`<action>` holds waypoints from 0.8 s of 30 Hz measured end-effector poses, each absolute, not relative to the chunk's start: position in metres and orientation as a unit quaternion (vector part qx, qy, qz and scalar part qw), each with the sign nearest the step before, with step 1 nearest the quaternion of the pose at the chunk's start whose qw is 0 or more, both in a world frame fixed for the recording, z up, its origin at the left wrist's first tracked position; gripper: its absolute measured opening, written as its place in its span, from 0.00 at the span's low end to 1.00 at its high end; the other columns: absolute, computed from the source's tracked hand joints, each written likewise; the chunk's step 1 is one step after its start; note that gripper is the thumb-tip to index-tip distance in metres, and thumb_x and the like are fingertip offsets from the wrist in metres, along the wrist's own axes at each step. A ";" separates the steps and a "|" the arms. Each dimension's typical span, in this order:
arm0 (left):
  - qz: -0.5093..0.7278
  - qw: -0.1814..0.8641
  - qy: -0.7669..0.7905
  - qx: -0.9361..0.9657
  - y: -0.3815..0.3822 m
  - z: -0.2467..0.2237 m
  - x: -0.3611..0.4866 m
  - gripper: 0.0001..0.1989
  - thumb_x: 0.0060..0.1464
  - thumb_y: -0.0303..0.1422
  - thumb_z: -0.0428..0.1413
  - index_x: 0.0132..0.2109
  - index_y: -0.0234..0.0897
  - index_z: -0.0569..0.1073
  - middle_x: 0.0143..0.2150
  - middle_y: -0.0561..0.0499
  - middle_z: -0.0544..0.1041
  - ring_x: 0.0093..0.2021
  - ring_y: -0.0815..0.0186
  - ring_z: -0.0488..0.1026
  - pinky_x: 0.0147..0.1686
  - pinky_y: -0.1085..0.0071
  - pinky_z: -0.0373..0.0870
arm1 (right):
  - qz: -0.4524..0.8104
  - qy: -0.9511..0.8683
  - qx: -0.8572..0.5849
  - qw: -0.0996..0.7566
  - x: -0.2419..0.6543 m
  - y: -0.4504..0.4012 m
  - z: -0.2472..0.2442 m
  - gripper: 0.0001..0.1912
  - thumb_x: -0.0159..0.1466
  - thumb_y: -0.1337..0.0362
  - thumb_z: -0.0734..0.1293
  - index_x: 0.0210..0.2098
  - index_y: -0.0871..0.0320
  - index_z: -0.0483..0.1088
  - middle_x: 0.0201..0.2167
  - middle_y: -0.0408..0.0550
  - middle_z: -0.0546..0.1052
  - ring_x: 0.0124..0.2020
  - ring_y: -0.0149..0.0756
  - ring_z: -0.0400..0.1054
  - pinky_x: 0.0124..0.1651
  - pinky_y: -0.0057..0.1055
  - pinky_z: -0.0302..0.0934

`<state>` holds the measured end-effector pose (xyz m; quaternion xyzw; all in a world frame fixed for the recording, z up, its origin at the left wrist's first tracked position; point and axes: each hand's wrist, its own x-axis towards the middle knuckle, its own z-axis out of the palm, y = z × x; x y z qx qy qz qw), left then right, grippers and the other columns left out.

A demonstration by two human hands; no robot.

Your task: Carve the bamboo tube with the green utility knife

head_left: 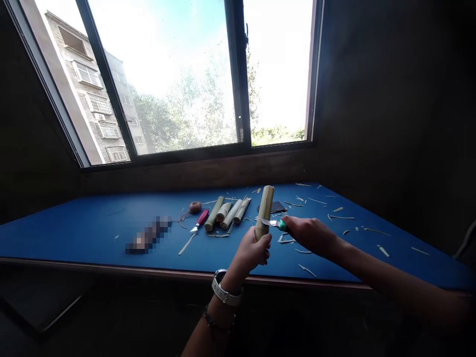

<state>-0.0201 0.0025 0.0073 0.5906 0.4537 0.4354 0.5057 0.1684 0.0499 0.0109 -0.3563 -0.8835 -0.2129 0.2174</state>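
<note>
My left hand (253,250) is wrapped round the lower end of a pale bamboo piece (266,201), which stands nearly upright above the table. In my right hand (310,233) is a knife (281,225) with a green handle. Its blade points left and lies against the bamboo just above my left fingers. Further left on the blue table (92,223) are several bamboo pieces (214,214), side by side, and a red-handled knife (201,219).
A ball of brown twine (195,207) lies behind the red-handled knife. Behind the held bamboo is a dark flat object (277,207). Thin shavings (383,251) are scattered over the right side. A blurred object (148,235) lies at left. A window stands behind the table.
</note>
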 end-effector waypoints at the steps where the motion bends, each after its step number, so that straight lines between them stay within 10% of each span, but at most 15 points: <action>1: 0.436 0.502 0.453 0.594 0.003 0.006 -0.019 0.13 0.51 0.39 0.50 0.39 0.36 0.59 0.27 0.56 0.64 0.19 0.75 0.62 0.16 0.79 0.60 | -0.219 -0.882 -0.359 0.215 0.169 0.052 0.010 0.16 0.68 0.62 0.48 0.36 0.62 0.62 0.23 0.48 0.71 0.18 0.28 0.66 0.17 0.21 0.50; 24: 0.467 0.559 0.468 0.501 0.002 -0.018 0.000 0.15 0.49 0.41 0.52 0.36 0.37 0.57 0.27 0.57 0.63 0.20 0.76 0.62 0.18 0.78 0.61 | -0.277 -0.826 -0.473 0.133 0.166 0.108 0.013 0.17 0.68 0.65 0.47 0.40 0.63 0.63 0.30 0.55 0.74 0.29 0.38 0.72 0.24 0.26 0.54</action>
